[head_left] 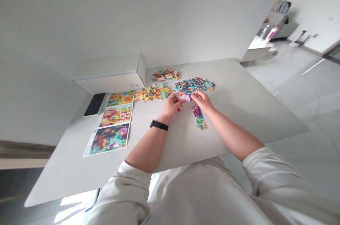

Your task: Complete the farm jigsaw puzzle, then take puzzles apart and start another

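Fingertips cover the ends of a small purple puzzle section (187, 98) at the centre of my remote feed, and at this size I cannot tell whether it is one piece or several; it appears to be pinched from both sides. The near edge of the dark blue puzzle pile (195, 84) lies partly behind the hands, the sleeves run out of frame at the bottom, and bottles (271, 35) at upper right are blurred. I see the left hand (172, 106) reaching in above a black wristband (159, 125), its thumb and forefinger closed on the section's left end, the other fingers curled. The right hand (202, 99) grips the opposite end between thumb and forefinger, its forearm slanting in from the lower right. Just below, a joined puzzle strip (199, 118) lies on the pale table (148, 143). A yellow pile (153, 92) and a reddish pile (165, 74) sit beyond the left hand; farther left are a printed picture sheet (114, 117), a dark-screened phone (95, 104) and a white box (108, 82).
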`<state>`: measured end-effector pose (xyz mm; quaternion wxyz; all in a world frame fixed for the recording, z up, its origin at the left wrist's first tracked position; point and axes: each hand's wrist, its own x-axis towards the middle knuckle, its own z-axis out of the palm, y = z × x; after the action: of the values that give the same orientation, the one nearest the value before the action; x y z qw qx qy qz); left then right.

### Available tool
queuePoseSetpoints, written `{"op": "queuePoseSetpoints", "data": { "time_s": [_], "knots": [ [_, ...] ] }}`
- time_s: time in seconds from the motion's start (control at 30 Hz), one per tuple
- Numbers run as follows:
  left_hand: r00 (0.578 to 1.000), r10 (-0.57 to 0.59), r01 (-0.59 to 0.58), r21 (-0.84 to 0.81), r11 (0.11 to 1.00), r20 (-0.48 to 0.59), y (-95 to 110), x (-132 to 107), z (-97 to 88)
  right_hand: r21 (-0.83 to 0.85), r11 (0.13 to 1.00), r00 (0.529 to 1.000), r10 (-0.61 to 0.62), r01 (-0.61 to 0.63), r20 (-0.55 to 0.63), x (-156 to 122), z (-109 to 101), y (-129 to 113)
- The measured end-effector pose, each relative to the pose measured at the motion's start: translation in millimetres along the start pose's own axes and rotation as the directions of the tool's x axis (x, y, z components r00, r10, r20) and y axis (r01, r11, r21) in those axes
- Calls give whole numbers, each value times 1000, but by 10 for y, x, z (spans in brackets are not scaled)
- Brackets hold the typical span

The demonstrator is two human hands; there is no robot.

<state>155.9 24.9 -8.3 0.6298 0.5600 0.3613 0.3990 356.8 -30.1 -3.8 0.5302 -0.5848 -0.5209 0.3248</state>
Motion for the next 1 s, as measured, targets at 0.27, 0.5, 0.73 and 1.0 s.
{"op": "queuePoseSetpoints", "data": {
  "time_s": [0.27,0.5,0.73,1.0],
  "knots": [
    [1000,7,-7,-4,1000,23,-6,3,-13,63,998,998,7,-11,58,25,8,48],
    [1000,12,-13,13,1000,27,15,-12,-2,45,999,994,-22,17,105,38,-22,104],
    [993,120,-112,248,962,-17,7,-16,-4,6,998,994,-68,67,86,124,-131,114],
    [912,374,-389,636,666,166,9,-99,36,-87,996,994,18,-9,108,238,-480,96]
  ]
}}
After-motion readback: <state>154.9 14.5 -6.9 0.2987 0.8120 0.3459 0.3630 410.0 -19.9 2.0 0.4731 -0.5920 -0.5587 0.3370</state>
